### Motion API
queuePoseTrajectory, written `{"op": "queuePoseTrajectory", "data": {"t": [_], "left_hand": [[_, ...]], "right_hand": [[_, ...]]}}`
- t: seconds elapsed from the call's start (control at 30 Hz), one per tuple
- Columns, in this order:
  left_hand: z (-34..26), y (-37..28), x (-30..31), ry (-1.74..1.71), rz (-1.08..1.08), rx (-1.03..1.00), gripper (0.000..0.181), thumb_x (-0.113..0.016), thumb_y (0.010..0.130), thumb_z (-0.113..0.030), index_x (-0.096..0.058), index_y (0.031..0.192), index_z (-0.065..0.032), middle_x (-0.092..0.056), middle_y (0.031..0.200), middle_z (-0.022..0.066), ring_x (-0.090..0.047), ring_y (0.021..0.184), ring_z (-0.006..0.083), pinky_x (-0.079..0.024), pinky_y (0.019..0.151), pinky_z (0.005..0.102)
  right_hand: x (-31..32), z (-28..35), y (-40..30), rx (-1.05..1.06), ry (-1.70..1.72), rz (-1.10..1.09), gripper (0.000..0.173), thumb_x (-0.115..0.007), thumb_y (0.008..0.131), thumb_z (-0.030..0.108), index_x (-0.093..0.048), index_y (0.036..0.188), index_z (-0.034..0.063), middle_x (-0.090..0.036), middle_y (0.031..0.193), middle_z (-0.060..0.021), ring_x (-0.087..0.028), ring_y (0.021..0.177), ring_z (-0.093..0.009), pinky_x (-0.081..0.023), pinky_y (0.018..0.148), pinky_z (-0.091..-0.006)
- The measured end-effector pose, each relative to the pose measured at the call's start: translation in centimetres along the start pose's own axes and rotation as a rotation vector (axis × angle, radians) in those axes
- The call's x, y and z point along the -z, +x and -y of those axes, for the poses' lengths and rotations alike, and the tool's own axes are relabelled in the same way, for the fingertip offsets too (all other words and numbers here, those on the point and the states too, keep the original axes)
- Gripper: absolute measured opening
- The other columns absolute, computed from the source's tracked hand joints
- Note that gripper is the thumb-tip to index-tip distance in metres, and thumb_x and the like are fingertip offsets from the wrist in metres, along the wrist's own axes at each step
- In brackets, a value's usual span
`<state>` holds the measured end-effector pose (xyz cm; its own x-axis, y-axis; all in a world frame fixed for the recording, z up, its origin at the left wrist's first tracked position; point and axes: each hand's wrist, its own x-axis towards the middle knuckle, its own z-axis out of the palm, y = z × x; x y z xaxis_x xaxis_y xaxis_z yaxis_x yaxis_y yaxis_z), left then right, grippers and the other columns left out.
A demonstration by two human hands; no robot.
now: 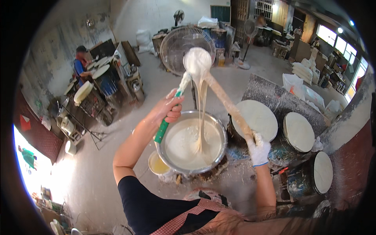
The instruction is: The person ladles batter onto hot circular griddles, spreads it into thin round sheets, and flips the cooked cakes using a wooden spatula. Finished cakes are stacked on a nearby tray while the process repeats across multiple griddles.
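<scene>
My bare left hand (171, 107) is wrapped around the green handle (162, 130) of a tool whose far part is coated in batter. In a white glove, my right hand (258, 149) grips the lower end of a long wooden stick (227, 101). A lump of sticky white batter (197, 60) sits where the far ends of the two tools meet, hiding both tips. Thick strands (202, 111) stretch from it down into a large steel bowl (224, 138) of pale batter (182, 141). Both hands are raised, one on each side of the bowl.
Right of the bowl stand drums with round pale tops (255, 120). A tub of yellow liquid (158, 164) touches the bowl's lower left. Beyond the bowl is a pedestal fan (176, 44). A person (82, 66) works at drums on the far left, near a tripod (92, 132).
</scene>
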<state>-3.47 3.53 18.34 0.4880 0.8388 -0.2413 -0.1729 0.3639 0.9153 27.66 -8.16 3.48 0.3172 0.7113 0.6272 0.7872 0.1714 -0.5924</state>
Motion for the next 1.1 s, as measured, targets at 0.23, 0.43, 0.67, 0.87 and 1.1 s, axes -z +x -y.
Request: {"op": "queuePoseTrajectory", "data": {"t": [0.23,0.43,0.67,0.87,1.1], "left_hand": [[-2.1,0.8,1.3,0.301,-0.022,-0.342,0.071,-0.053,0.087,-0.014,-0.007,0.141,-0.0235,-0.035,0.052,-0.0023,-0.031,0.034,0.007,-0.023,0.026,0.0207],[13.3,5.9,9.2,-0.288,0.03,0.457,0.04,-0.047,0.09,-0.014,-0.028,0.123,-0.0255,-0.03,0.052,-0.0042,-0.027,0.036,0.0052,-0.019,0.028,0.019],[15.8,7.4,4.4,-0.087,0.261,0.278,0.018,-0.046,0.091,-0.016,-0.035,0.102,-0.0253,-0.028,0.051,-0.0041,-0.025,0.034,0.0052,-0.018,0.028,0.018],[18.7,11.8,-2.9,-0.215,0.481,0.693,0.014,-0.045,0.091,-0.013,-0.036,0.094,-0.0235,-0.029,0.052,-0.0039,-0.026,0.035,0.0048,-0.019,0.027,0.0182],[24.8,6.2,-22.1,0.107,0.79,0.651,0.024,-0.046,0.091,-0.021,-0.042,0.068,-0.0151,-0.03,0.048,-0.0051,-0.03,0.034,0.0064,-0.023,0.027,0.0195]], "right_hand": [[-1.9,-2.2,1.0,-0.28,0.489,0.019,0.026,-0.066,0.077,0.012,-0.063,0.099,-0.0012,-0.064,0.083,-0.0045,-0.055,0.076,-0.009,-0.047,0.069,-0.0256],[-4.2,-7.0,-10.1,-0.802,0.39,0.492,0.027,-0.069,0.074,0.022,-0.066,0.087,-0.0011,-0.062,0.068,-0.0031,-0.054,0.062,-0.011,-0.043,0.058,-0.0248],[0.3,-6.1,-14.0,-0.788,0.395,0.293,0.02,-0.068,0.074,0.018,-0.067,0.083,-0.0004,-0.058,0.063,-0.0005,-0.05,0.051,-0.008,-0.04,0.048,-0.0242],[5.3,-6.7,-22.1,-0.961,0.233,0.093,0.022,-0.067,0.076,0.024,-0.067,0.084,0.0032,-0.053,0.058,0.0018,-0.045,0.047,-0.006,-0.036,0.041,-0.0231],[18.3,-1.4,-27.7,-0.917,0.076,-0.269,0.027,-0.064,0.077,0.03,-0.066,0.089,0.006,-0.056,0.065,-0.0038,-0.051,0.056,-0.013,-0.04,0.05,-0.0276]]}}
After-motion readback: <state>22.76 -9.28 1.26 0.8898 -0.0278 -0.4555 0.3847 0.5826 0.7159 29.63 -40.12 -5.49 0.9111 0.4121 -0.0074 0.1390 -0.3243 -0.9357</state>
